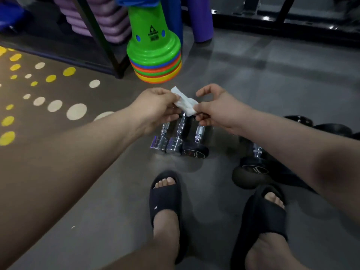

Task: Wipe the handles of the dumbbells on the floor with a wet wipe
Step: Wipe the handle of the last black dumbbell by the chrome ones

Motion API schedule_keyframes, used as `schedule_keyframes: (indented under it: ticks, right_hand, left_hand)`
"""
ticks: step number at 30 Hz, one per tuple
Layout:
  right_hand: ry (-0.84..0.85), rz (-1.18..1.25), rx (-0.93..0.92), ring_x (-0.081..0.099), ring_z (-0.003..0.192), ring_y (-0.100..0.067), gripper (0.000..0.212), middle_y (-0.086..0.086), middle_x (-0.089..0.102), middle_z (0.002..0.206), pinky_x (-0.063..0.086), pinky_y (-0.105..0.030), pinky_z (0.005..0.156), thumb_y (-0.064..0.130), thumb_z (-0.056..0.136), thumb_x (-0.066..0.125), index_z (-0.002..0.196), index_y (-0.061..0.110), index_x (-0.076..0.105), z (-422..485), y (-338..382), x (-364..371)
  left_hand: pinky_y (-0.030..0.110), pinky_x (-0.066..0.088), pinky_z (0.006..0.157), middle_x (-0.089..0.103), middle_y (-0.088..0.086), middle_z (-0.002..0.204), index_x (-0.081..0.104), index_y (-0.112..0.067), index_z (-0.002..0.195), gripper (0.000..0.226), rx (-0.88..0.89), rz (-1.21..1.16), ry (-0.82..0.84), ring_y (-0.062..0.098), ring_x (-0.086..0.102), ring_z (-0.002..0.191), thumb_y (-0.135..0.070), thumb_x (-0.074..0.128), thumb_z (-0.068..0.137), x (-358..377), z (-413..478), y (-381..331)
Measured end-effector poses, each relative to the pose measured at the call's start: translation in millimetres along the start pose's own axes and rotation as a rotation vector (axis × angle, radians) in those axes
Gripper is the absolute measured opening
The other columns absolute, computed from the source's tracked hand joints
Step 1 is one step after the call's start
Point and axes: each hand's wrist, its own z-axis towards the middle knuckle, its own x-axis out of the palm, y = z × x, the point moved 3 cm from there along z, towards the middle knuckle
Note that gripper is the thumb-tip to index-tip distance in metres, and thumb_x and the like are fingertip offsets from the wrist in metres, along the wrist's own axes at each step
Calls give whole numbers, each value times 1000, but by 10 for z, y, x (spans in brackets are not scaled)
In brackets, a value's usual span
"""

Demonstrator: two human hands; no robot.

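Both forearms reach forward from the bottom corners and meet just above centre. The left hand (155,107) has its back turned up, with thumb and fingers pinching the left part of one white wet wipe (185,104). The right hand (216,108) pinches the wipe's right end between its thumb and lower fingers, and its index finger arches free above. The crumpled wipe is stretched between the two hands in the air, touching no dumbbell.

Directly below the hands, toward 6 o'clock, three dumbbells lie side by side on the grey floor (253,84):
- a chrome dumbbell (158,142) on the left
- a second chrome dumbbell (175,144) touching it
- a black-ended dumbbell (196,148) just beside that, with a shiny handle

Their far ends are hidden behind the hands. A fourth, larger black dumbbell (253,168) lies at 4 o'clock from the wipe, partly under the right forearm. More dark rounded weights (331,129) sit at 3 o'clock near the frame's edge, and I cannot tell how many.

Two feet in black sandals stand at 6 o'clock, the left sandal (165,199) and the right sandal (266,209).

At 12 o'clock from the hands stands one stack of coloured cones (153,55), green on top. A brown carpet (48,90) with yellow and cream dots lies at 9 o'clock.
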Motion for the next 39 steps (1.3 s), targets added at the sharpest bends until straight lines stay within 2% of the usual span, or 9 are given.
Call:
schedule_keyframes:
  ticks: [8,10,15,17,20,23,29,35,39]
  right_hand:
    - [139,-431,-164,59,68,-16,48,-3,57,80,58,-42,73,7,97,62,129,41,57,576,-637,-122]
    - [158,-490,-147,56,66,-9,40,0,59,82,55,-38,70,12,94,67,121,42,64,697,-787,-124]
    - [69,-425,-80,55,68,-6,10,5,65,77,49,-30,71,23,85,79,94,25,75,919,-1046,-167]
    - [25,-422,-39,54,66,-4,8,7,64,77,47,-26,68,26,84,80,89,23,74,979,-1141,-213]
    - [-64,-408,5,56,69,-3,13,4,65,86,44,-21,69,26,83,77,84,19,67,1026,-1256,-336]
    - [-135,-272,63,67,72,-15,11,-5,68,82,52,-36,73,17,84,68,82,18,57,1051,-1381,-466]
    - [-288,-104,110,70,72,-16,27,-6,70,95,55,-26,62,5,96,56,106,29,63,1062,-1675,-538]
    - [-361,-84,138,71,82,-12,25,1,75,96,58,-29,81,30,81,79,105,24,73,1117,-1788,-462]
    - [-424,-194,121,70,86,-3,27,9,73,98,53,-17,79,21,83,79,108,26,73,1167,-1802,-433]
  left_hand:
    - [27,55,64,67,8,85,60,-11,111,11,-138,-88,10,14,62,65,-17,59,101,52,788,720]
    - [25,53,55,68,11,89,60,-11,108,9,-159,-61,62,17,61,68,-17,58,102,73,888,834]
    - [38,51,78,61,20,89,60,-13,84,14,-239,44,210,26,61,76,-7,56,96,99,1048,1003]
    - [34,54,73,64,14,81,61,-13,89,12,-266,86,171,22,61,74,-10,53,96,87,1129,1033]
    - [30,48,58,66,8,76,61,-10,94,10,-188,147,6,15,56,60,-11,51,95,43,1320,1126]
    - [30,49,59,72,-1,71,67,-15,91,18,-57,291,-90,11,59,56,-19,50,86,29,1435,1216]
    - [32,50,58,71,8,75,67,-20,94,17,173,546,-20,17,60,60,-15,52,89,191,1379,1355]
    - [24,42,55,59,-5,61,66,-19,95,14,257,635,20,5,50,51,-15,54,90,184,1438,1469]
    - [13,37,52,58,-7,62,66,-20,95,13,268,677,38,5,53,55,-15,54,90,158,1422,1539]
